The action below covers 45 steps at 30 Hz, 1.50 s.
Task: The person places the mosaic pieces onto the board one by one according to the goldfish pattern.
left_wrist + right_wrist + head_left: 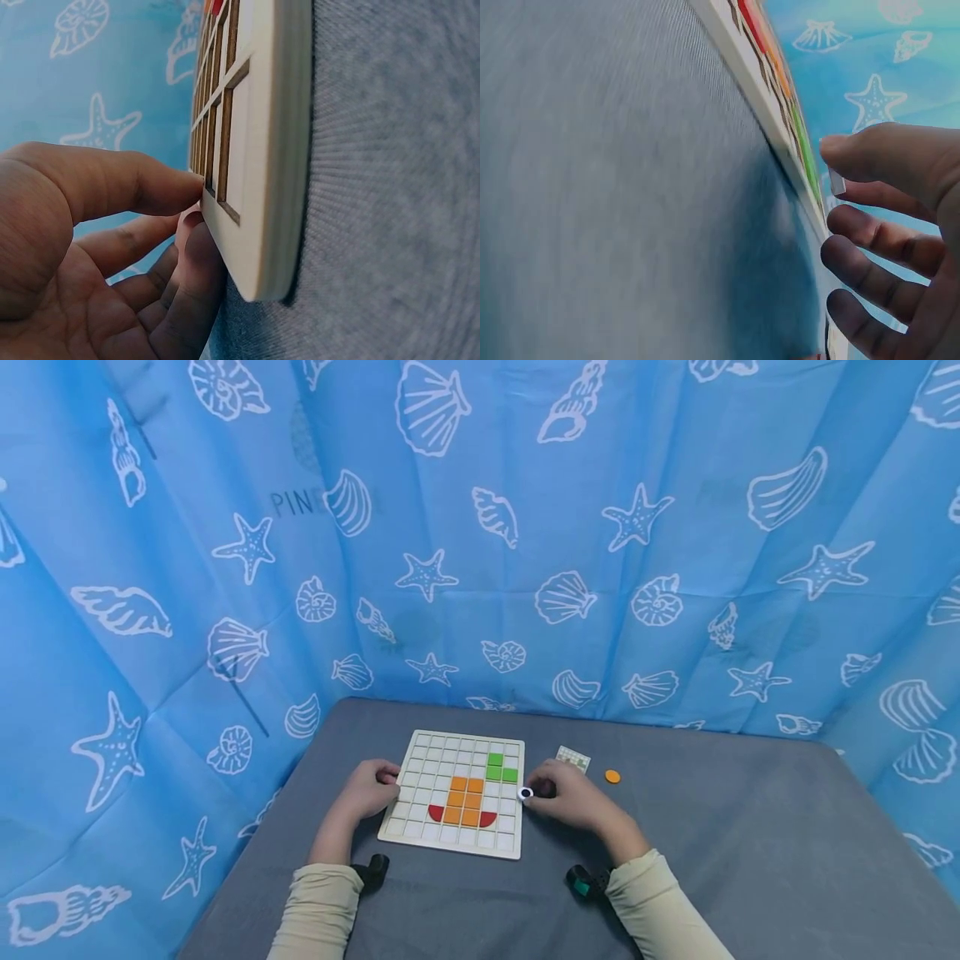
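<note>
Wearing a beige left sleeve (318, 893) and a black left wrist device (372, 871), and gripping the left edge of a pale gridded board (431, 777) with the left hand (365, 789): bringing the thumb (150, 180) and index finger nearly together at the rim, bending the other fingers loosely below. Having the board lying on the gray cloth-covered table (750, 827), between both hands, and showing on it, from left to right, a red quarter-round piece (435, 812), a block of six orange squares (456, 799) in two columns, a second red quarter-round piece (487, 819) and three green squares (493, 772) in an L. Pinching a small white disc (525, 793) with a black centre between thumb and index finger of the right hand (568, 793), leaving only a narrow gap there, and holding the remaining fingers apart, half bent. Holding the disc at the board's right edge, near the green squares; not being able to tell contact with the rim. Wearing a beige right sleeve (663, 906) too. Having a small printed card (573, 758) lying just beyond the right hand, and an orange disc (612, 776) farther right. Facing a blue curtain (510, 560) patterned with white shells and starfish.
</note>
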Each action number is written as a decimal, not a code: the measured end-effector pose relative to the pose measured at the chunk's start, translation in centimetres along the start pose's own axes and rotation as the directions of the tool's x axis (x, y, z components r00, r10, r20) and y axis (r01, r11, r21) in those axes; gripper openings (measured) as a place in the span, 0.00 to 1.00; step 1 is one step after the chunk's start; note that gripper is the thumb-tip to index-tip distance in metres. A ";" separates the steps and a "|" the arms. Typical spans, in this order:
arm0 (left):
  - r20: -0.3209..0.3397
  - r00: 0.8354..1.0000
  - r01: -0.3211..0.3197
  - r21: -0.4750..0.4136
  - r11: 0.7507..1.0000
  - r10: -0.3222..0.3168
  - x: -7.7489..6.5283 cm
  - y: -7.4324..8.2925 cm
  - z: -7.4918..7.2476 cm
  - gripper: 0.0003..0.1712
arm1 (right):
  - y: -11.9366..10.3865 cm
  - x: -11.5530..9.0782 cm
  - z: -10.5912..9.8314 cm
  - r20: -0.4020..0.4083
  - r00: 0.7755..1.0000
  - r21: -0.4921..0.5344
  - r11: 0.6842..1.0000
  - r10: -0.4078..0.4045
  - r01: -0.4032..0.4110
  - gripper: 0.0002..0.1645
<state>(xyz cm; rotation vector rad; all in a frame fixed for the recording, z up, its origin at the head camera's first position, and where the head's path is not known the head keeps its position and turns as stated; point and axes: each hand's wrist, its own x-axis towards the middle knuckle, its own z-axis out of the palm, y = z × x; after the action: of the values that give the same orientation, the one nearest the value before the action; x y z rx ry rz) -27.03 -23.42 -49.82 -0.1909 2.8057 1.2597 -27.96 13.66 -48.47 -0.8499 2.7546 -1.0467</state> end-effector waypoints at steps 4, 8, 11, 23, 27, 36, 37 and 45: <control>0.002 1.000 -0.001 -0.003 1.000 0.001 -0.1 0.1 -0.1 0.21 | -0.9 0.5 0.3 -0.016 0.999 -0.012 0.999 -0.034 0.034 0.12; 0.006 1.000 0.000 -0.004 1.000 0.000 -0.2 0.1 -0.1 0.21 | -1.9 1.3 1.1 -0.022 0.999 -0.010 0.999 -0.050 0.050 0.12; 0.007 1.000 -0.001 -0.003 1.000 0.001 -0.2 0.1 -0.1 0.21 | -2.8 2.1 1.9 -0.009 0.998 0.025 0.998 -0.059 0.059 0.11; 0.006 1.000 0.006 0.009 1.000 -0.006 -0.2 0.3 -0.1 0.21 | -6.6 5.2 4.9 0.052 0.993 0.024 0.994 -0.111 0.109 0.13; 0.003 1.000 0.009 0.011 1.000 -0.009 -0.1 0.4 -0.2 0.21 | -7.2 6.4 5.9 0.051 0.990 -0.026 0.991 -0.131 0.133 0.12; 0.012 1.000 0.003 0.002 1.000 -0.003 -0.2 0.3 -0.2 0.23 | -7.7 7.7 7.2 0.070 0.992 -0.075 0.991 -0.104 0.109 0.13; 0.011 1.000 0.005 0.003 1.000 -0.005 -0.2 0.3 -0.2 0.23 | -7.8 7.8 7.3 0.072 0.992 -0.086 0.991 -0.100 0.106 0.13; 0.013 1.000 0.010 0.004 1.000 -0.010 -0.1 0.3 -0.2 0.22 | -8.0 8.0 7.7 0.078 0.994 -0.145 0.986 -0.074 0.085 0.11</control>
<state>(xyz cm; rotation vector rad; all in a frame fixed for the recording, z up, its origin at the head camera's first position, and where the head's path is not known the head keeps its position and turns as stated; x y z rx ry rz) -26.96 -23.34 -49.43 -0.1952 2.7924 1.2488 -28.98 -0.03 -48.29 -1.0036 2.7857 -0.8121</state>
